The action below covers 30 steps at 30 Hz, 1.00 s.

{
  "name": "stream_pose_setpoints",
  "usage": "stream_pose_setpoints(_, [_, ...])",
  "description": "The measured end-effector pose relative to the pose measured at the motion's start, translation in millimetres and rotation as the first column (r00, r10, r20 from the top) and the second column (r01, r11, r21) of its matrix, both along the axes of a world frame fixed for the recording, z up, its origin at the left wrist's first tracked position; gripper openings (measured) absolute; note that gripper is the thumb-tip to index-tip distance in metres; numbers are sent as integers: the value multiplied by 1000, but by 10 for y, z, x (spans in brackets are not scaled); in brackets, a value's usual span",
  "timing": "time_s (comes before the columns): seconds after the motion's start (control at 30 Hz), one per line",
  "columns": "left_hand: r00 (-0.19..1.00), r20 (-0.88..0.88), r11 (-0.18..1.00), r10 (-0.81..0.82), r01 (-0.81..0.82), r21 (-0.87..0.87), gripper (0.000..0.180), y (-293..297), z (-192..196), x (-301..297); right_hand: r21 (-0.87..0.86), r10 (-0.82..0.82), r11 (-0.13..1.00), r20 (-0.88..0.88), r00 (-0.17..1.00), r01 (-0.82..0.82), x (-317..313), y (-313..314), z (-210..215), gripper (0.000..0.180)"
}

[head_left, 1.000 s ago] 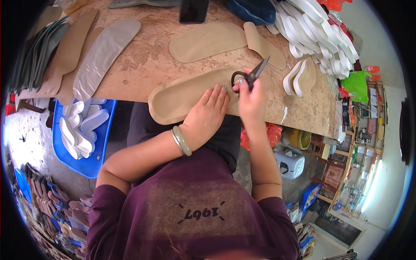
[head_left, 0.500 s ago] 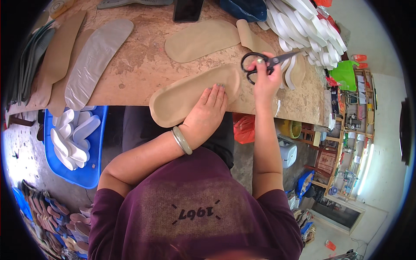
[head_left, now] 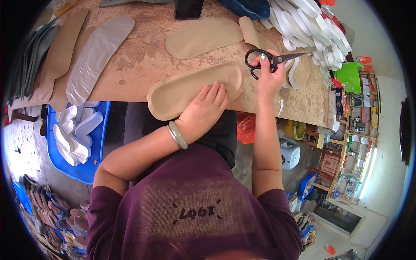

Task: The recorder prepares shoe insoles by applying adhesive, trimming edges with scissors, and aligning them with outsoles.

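A tan insole (head_left: pixel 173 95) with a raised rim lies at the front edge of the wooden table, its left end jutting over the edge. My left hand (head_left: pixel 206 108) rests flat on its right half, fingers stretched out. Black-handled scissors (head_left: pixel 277 60) are gripped in my right hand (head_left: pixel 271 80), just right of the insole, blades pointing right. Behind the insole lies a flat tan insole-shaped piece (head_left: pixel 203 37). A curled tan strip (head_left: pixel 249 32) sits beside it.
White insole pieces (head_left: pixel 299 30) are heaped at the back right. A phone (head_left: pixel 189 8) and a dark blue bowl-like thing (head_left: pixel 247 8) sit at the back. Tan and plastic-covered sheets (head_left: pixel 102 56) lie left. Below, a blue bin (head_left: pixel 76 171) holds white pieces.
My right hand has shifted slightly to the right with the scissors. My left hand stays flat on the insole. The whole view has moved a little.
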<state>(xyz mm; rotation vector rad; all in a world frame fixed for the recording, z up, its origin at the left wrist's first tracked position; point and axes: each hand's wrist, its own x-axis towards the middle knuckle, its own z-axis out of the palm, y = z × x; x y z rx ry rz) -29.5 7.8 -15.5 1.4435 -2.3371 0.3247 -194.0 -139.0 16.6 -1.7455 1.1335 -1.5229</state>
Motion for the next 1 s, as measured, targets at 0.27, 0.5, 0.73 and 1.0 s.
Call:
stream_pose_setpoints(0.27, [994, -17, 994, -110, 109, -24, 47, 23, -15, 74, 20, 503, 819, -505, 702, -573, 41, 106, 88, 15])
stream_pose_setpoints(0.5, [996, -11, 996, -83, 83, -34, 46, -14, 25, 72, 180, 306, 923, 195, 932, -341, 83, -102, -156, 16])
stream_pose_setpoints(0.73, [993, -38, 992, -115, 113, -50, 45, -34, 59, 75, -130, 489, 750, -552, 676, -649, 166, -4, 134, 10])
stream_pose_setpoints(1.0, [993, -49, 990, -108, 103, -95, 43, -29, 3, 46, 89, 267, 954, 182, 946, -286, 207, 99, -256, 17])
